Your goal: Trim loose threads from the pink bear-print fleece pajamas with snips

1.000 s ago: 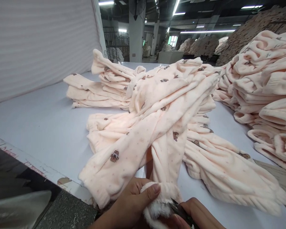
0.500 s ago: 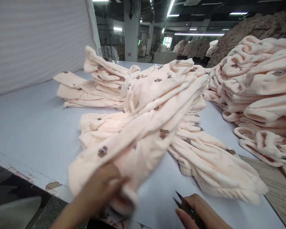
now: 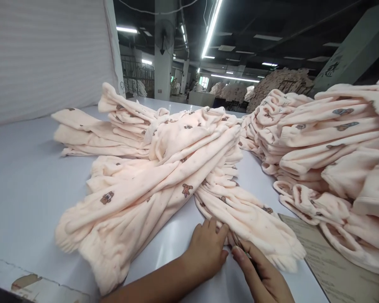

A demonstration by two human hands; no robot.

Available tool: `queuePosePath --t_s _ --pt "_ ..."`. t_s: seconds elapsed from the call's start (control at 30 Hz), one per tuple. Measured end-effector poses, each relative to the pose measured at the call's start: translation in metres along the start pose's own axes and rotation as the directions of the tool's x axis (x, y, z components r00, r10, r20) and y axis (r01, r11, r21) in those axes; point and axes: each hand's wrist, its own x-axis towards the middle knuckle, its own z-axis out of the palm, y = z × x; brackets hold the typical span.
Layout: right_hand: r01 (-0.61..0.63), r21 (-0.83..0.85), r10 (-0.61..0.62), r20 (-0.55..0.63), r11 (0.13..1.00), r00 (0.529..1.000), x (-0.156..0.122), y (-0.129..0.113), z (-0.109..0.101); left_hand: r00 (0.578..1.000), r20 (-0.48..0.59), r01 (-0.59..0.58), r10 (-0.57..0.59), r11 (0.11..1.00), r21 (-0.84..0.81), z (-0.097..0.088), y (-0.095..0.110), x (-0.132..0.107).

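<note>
Pale pink fleece garments with small brown bear prints lie spread across the white table point(image 3: 25, 185). My left hand point(image 3: 206, 249) reaches over the table, fingers together, pinching the edge of the right-hand garment leg point(image 3: 255, 221). My right hand point(image 3: 263, 277) sits just right of it, closed around small dark thread snips point(image 3: 244, 251) whose tips touch the same fabric edge. The garment leg point(image 3: 126, 214) handled a moment ago lies loose to the left.
A folded pile of the same garments point(image 3: 91, 134) sits at the back left. A tall stack of them point(image 3: 337, 143) fills the right side. A wooden board point(image 3: 328, 261) lies at the lower right. A white ribbed wall point(image 3: 47, 54) borders the left.
My left hand let go of the fluffy cuff of the left garment leg, which dropped onto the table. Both hands moved right to the other leg. The view tilted up.
</note>
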Motion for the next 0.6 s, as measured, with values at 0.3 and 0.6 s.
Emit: queuePosePath --t_s 0.3,0.6 --pt "-0.194 -0.170 0.182 -0.081 0.966 0.980 0.016 0.044 0.005 0.998 0.056 0.023 -0.010 0.975 -0.221 -0.028 -0.056 -0.058" --pt "-0.319 -0.274 0.296 -0.123 0.907 0.947 0.018 0.056 0.003 0.942 0.115 0.187 -0.315 0.210 -0.960 -0.089 -0.085 -0.125"
